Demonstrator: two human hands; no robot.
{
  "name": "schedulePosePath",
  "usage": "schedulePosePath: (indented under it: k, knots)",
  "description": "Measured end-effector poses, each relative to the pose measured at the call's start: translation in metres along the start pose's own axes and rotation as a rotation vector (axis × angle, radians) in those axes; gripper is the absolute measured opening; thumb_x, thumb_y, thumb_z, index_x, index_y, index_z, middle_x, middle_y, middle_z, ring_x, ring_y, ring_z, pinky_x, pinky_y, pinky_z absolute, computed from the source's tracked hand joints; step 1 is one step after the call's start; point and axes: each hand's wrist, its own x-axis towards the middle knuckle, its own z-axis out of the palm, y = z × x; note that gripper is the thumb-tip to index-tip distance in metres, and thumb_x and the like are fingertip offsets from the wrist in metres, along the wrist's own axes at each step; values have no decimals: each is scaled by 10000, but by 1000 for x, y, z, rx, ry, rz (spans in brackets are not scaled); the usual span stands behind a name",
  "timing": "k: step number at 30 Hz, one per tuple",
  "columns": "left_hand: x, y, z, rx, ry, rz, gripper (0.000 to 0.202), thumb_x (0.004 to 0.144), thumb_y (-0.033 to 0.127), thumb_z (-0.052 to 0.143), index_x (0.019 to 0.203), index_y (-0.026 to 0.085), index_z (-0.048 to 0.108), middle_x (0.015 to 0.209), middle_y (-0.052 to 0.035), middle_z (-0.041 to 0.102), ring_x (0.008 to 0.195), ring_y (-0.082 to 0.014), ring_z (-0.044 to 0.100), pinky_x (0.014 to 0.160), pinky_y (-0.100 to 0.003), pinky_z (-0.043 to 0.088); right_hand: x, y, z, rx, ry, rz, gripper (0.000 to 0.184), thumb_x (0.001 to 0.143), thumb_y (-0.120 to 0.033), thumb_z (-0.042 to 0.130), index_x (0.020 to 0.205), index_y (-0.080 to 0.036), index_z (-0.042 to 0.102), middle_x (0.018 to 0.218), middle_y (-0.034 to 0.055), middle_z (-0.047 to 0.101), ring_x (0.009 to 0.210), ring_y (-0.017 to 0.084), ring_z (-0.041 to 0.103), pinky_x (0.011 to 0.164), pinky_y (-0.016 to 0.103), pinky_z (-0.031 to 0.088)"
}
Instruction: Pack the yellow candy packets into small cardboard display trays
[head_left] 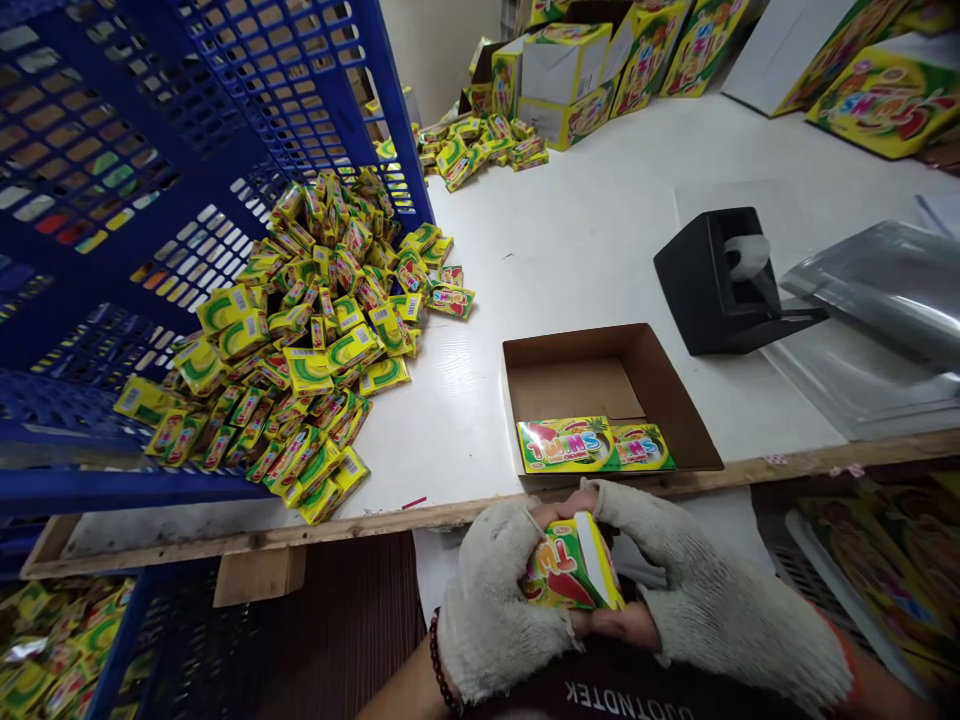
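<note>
- White table fills the view; its wooden near edge runs just ahead of the grip, which sits below table level, close to the body.
- Both hands wear fingerless knit gloves. The left hand and right hand are pressed in from either side on 1 small yellow-green box, with bare fingertips curled onto it from above and below.
- The box sits between the palms, printed face up towards the camera and white end panel towards the right hand. Its long axis seems to run across, from hand to hand, slightly tilted.
- Directly ahead of the grip, just over the table edge, stands an open brown tray. It is about equally near to either hand.
- 2 flat packs lie side by side against the tray's near wall, long axes across, parallel to the edge; the rest of the tray floor is bare card.
- Ahead and left of the grip, a pile of small packs spills from a tipped blue crate.
- Ahead and right, beyond the tray, a black dispenser stands beside clear plastic sheets.
- Farthest out, cartons are stacked at the table's far side.
</note>
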Motion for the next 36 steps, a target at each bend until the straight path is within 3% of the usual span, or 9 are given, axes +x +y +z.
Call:
schedulePosePath:
  k: [5, 10, 14, 17, 20, 25, 30, 34, 36]
  knots:
    - [4, 0, 4, -123, 106, -98, 643, 672, 377, 870, 1246, 236, 619, 1148, -73, 655, 1032, -269, 610, 938, -391, 474, 3, -5, 1, 60, 108, 88, 546, 733, -421, 793, 1223, -230, 645, 1179, 100, 711, 1087, 290, 675, 964, 415, 575]
    - [7, 1, 6, -587, -23, -165, 705, 634, 455, 904, 1226, 217, 604, 1141, -78, 645, 1005, -239, 615, 885, -341, 488, 7, -10, 1, 108, 72, 116, 502, 709, -373, 787, 1163, -221, 635, 988, 59, 716, 867, 226, 691, 788, 356, 621]
    - [15, 0, 2, -813, -155, -113, 719, 747, 643, 754, 1251, 162, 578, 985, -71, 643, 805, -156, 597, 755, -271, 471, 11, -4, -1, 137, 252, 33, 416, 823, -414, 662, 1203, -251, 622, 976, 72, 711, 802, 227, 696, 683, 367, 628]
    - [19, -1, -1, -793, -179, -111, 638, 775, 685, 685, 1083, 128, 639, 842, -51, 618, 684, -128, 547, 647, -245, 417, 15, 0, -3, -27, 358, -62, 213, 884, -402, 604, 1044, -290, 689, 985, 73, 737, 913, 279, 711, 768, 424, 625]
    - [17, -1, 0, -752, -114, -124, 611, 733, 615, 768, 1090, 132, 652, 940, -70, 642, 798, -165, 567, 745, -276, 441, 16, -1, -2, -131, 374, -98, 179, 897, -403, 605, 980, -298, 724, 1018, 61, 763, 988, 298, 713, 856, 450, 616]
    - [11, 3, 1, -727, -43, -96, 686, 691, 425, 872, 1265, 166, 599, 1186, -104, 658, 1003, -236, 608, 887, -338, 479, 8, 2, -5, -213, 335, -229, 243, 902, -343, 628, 1116, -320, 742, 1083, 39, 774, 1005, 266, 731, 908, 402, 613]
    - [8, 1, -1, -297, 46, 24, 652, 739, 421, 833, 1322, 230, 611, 1216, -95, 668, 1083, -281, 624, 967, -387, 480, 0, 7, -9, -285, 292, -401, 387, 876, -235, 673, 1234, -380, 696, 1158, 8, 760, 1042, 225, 728, 988, 373, 577]
    - [6, -4, 4, 55, 226, 125, 701, 804, 451, 758, 1424, 220, 526, 1240, -145, 653, 1113, -321, 608, 985, -463, 466, 3, 5, 4, -254, 340, -165, 413, 910, -384, 624, 1306, -276, 667, 1234, 84, 726, 1077, 286, 716, 921, 418, 613]
    - [4, -3, 3, 104, 269, 123, 739, 824, 474, 729, 1463, 199, 479, 1274, -169, 631, 1146, -337, 590, 1011, -495, 447, 4, 5, 10, -204, 376, -21, 443, 926, -473, 573, 1280, -232, 687, 1230, 117, 724, 1084, 314, 710, 910, 444, 615]
